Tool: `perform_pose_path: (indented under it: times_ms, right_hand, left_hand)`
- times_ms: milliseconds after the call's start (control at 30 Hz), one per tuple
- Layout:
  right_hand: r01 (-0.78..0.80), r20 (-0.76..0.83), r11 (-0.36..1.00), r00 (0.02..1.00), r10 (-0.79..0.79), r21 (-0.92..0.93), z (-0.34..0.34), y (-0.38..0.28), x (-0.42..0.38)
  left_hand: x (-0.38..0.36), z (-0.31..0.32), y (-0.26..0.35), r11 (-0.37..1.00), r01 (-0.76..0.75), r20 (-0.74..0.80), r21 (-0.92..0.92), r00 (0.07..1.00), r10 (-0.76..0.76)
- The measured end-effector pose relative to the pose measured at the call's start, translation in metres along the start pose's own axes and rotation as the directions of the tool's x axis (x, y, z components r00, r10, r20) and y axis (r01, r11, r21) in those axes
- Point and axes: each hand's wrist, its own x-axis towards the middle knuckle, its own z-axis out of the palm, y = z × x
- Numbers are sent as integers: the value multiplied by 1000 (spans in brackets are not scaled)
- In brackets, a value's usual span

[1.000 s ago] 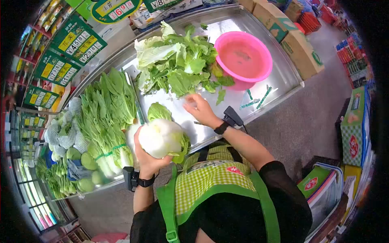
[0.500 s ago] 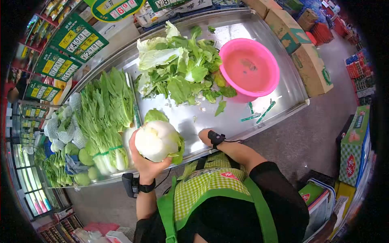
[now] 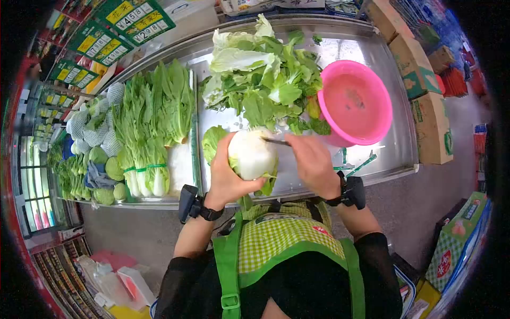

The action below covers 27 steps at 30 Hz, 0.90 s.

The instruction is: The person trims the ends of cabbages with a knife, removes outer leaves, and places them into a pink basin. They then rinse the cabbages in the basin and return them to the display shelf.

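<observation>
A white cabbage head (image 3: pixel 252 155) with green outer leaves is cupped in my left hand (image 3: pixel 229 171), thumb along its near side. My right hand (image 3: pixel 314 164), to the right of the cabbage, is closed on a thin dark knife (image 3: pixel 276 141) whose tip touches the upper right of the cabbage. Behind both hands lies a heap of loose leaves (image 3: pixel 260 80) on the metal counter (image 3: pixel 210 119). Bundles of leafy greens (image 3: pixel 154 114) with green ties lie left of the cabbage.
A pink basin (image 3: pixel 383 109) holding liquid stands at the right of the counter. Green tie strips (image 3: pixel 363 164) lie in front of it. Netted produce (image 3: pixel 95 130) is at the far left. Cardboard boxes (image 3: pixel 433 127) stand beyond the counter's right edge.
My right hand has come up from the counter's edge to the cabbage, with the knife now visible in it. The view has shifted, and the cabbage is nearer the leaf heap.
</observation>
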Motion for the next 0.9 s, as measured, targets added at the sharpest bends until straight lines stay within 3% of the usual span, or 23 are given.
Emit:
perform_pose_path:
  times_ms: [33,67,133,233,267,400,500,567,600,667,700,767,900]
  right_hand:
    - [154,-6,984,988,-155,-90,-4,-4,4]
    - [178,51,979,983,-174,-97,-9,-6,8]
    - [188,45,977,982,-184,-106,-12,-4,10]
    - [198,56,971,980,-193,-132,-16,1,9]
    - [197,72,968,980,-188,-153,-17,2,8]
    - [181,129,964,979,-158,-195,-22,10,8]
    - [159,132,946,983,-126,-283,-5,38,-3]
    - [-84,168,923,973,157,-375,19,86,-25]
    - [-97,157,921,973,167,-377,22,96,-39]
    - [-213,221,868,915,338,-449,21,114,-51]
    - [-201,232,873,916,329,-444,16,104,-38]
    - [-138,-41,982,990,134,-132,-1,67,-24]
    - [136,-23,985,990,-139,-110,-25,22,-7]
  left_hand:
    - [3,3,2,1000,-4,3,-6,1000,4]
    - [5,6,3,1000,4,6,16,1000,-4]
    - [8,10,2,997,-19,15,81,1000,18]
    - [13,13,6,997,-18,70,72,997,13]
    - [15,13,6,997,71,118,-3,991,-70]
    - [19,16,1,999,35,146,23,989,-38]
    - [20,15,2,988,143,217,-65,968,-126]
    - [20,17,0,978,162,254,-133,959,-124]
    - [19,18,4,975,150,253,-162,962,-106]
    - [23,18,6,974,135,269,-182,960,-83]
    - [22,19,6,969,135,279,-206,958,-74]
    - [19,17,5,983,140,276,-123,956,-101]
    - [29,23,11,982,157,267,-104,956,-124]
